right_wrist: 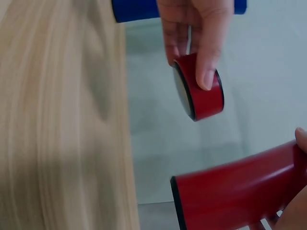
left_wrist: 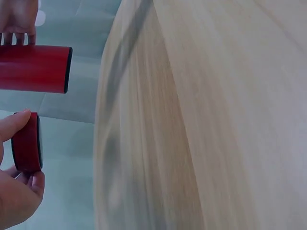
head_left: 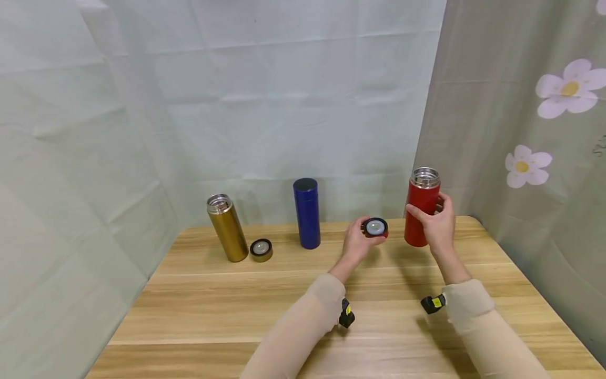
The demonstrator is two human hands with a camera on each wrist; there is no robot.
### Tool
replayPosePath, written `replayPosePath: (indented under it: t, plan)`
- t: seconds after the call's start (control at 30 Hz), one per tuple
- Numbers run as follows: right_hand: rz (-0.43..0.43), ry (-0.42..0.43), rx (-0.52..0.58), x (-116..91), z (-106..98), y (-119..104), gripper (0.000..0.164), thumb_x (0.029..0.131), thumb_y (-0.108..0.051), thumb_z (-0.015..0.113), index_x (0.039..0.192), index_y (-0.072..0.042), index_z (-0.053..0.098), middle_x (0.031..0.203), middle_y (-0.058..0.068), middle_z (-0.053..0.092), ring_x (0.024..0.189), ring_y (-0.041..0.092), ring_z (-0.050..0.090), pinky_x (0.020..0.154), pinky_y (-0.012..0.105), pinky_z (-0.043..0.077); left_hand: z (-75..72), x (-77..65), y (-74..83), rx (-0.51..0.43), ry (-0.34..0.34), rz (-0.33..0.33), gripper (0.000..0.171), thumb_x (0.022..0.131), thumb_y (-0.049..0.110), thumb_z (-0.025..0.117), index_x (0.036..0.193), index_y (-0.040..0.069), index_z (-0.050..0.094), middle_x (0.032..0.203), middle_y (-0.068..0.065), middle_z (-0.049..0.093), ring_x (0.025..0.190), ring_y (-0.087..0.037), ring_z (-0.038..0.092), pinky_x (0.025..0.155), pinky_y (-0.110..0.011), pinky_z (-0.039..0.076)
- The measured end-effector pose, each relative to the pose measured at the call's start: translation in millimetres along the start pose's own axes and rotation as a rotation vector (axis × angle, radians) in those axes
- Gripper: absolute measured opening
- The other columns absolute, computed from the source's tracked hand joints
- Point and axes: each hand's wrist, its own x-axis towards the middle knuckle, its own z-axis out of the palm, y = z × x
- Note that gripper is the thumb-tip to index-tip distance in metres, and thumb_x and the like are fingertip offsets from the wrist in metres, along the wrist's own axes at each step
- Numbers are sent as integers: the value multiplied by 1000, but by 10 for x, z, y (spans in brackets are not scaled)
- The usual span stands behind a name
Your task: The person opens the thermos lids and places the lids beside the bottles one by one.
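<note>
My right hand point(head_left: 437, 226) grips the red thermos bottle point(head_left: 423, 202) round its side. The bottle is uncapped, its bare steel neck at the top, and its black base point(right_wrist: 178, 203) hangs above the table. To its left, my left hand point(head_left: 357, 239) pinches the red lid point(head_left: 376, 227) between thumb and fingers, also held in the air. The lid's pale inner face with a dark ring is turned up toward the head camera. A gap separates lid and bottle in both wrist views, where the red bottle point(left_wrist: 36, 69) lies above the lid point(left_wrist: 27, 143) in the left one.
A blue thermos point(head_left: 307, 213) with its lid on stands upright at the back of the wooden table point(head_left: 227, 321). Farther left stands an uncapped gold thermos point(head_left: 228, 231), its lid point(head_left: 261, 250) lying inner side up beside it. Pale curtains point(head_left: 284, 105) hang behind the table.
</note>
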Motion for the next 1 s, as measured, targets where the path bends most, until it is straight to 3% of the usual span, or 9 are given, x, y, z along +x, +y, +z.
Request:
replayPosePath:
  t: [0.17, 0.37, 0.53, 0.77, 1.0]
  plan:
    - [2, 63, -1, 42, 24, 70, 80, 91, -24, 82, 155, -9, 36, 148, 14, 48, 129, 24, 45, 111, 47, 42, 109, 47, -13, 29, -7, -3, 72, 75, 16, 96, 138, 6, 64, 133, -10, 66, 127, -29, 57, 110, -40, 44]
    - [86, 87, 40, 114, 23, 123, 82, 89, -16, 83, 156, -11, 36, 144, 10, 48, 126, 21, 45, 111, 42, 41, 216, 97, -8, 40, -24, -29, 71, 74, 12, 96, 137, 6, 63, 133, -10, 66, 127, -27, 58, 110, -36, 44]
    - [147, 110, 83, 148, 4, 154, 82, 89, -9, 81, 157, -12, 35, 146, 9, 46, 128, 20, 43, 115, 41, 39, 330, 133, -3, 100, -33, -7, 72, 68, 7, 98, 132, 6, 66, 128, -10, 68, 123, -26, 61, 108, -32, 46]
    - [186, 145, 132, 190, -21, 231, 81, 87, -3, 82, 154, -13, 37, 145, 7, 46, 127, 20, 44, 115, 39, 40, 529, 174, -45, 154, -66, -18, 72, 68, 4, 98, 132, 5, 65, 130, -10, 67, 124, -26, 60, 109, -33, 45]
    - [207, 120, 126, 220, -33, 317, 83, 89, -4, 80, 157, -12, 33, 152, 10, 43, 132, 22, 43, 118, 39, 38, 621, 196, -68, 194, -103, -64, 73, 68, 6, 98, 133, 6, 64, 128, -8, 67, 124, -24, 59, 109, -30, 44]
